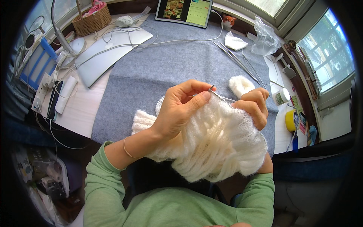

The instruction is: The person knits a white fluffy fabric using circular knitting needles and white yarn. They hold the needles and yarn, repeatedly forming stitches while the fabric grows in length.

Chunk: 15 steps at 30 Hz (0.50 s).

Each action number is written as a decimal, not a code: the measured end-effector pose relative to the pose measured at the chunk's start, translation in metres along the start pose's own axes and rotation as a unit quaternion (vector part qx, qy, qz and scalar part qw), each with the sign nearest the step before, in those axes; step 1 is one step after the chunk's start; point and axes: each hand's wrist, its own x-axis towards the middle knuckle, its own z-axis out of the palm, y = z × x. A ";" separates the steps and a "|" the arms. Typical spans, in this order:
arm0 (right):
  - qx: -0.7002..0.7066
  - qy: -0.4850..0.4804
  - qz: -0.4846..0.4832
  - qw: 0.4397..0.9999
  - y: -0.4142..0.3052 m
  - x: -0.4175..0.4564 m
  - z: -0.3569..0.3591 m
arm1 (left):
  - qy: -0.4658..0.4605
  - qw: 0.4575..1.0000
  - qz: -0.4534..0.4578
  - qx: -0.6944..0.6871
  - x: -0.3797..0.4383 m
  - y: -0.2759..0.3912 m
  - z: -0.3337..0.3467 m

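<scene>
Cream fuzzy knitting (215, 136) hangs from both hands over the front edge of the desk, with a ribbed part (141, 120) lying to the left. My left hand (181, 107) pinches the tip of a knitting needle (212, 88) between thumb and fingertips at the work's upper edge. My right hand (253, 106) is curled around the right side of the same edge, and a strand of yarn runs from it toward the needle tip. How its fingers hold the needle is hidden. Just beyond the right hand rests a ball of cream yarn (241, 85).
A grey felt mat (136, 68) covers the desk's middle. Several long needles (235, 61) lie at its far right, near a clear plastic bag (265, 37). A closed laptop (113, 54) with cables sits left. At the back stands a tablet (184, 12); yellow tape (290, 120) is right.
</scene>
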 end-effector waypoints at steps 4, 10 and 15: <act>-0.030 -0.013 -0.016 0.999 0.000 0.001 0.001 | -0.023 1.000 -0.014 0.000 0.000 -0.001 -0.002; 0.188 -0.189 0.123 0.956 0.008 0.006 0.009 | -0.073 0.996 -0.040 0.033 -0.004 -0.006 0.003; -0.031 -0.047 0.012 0.998 0.001 0.008 -0.005 | -0.059 0.997 -0.042 0.019 -0.004 -0.002 0.003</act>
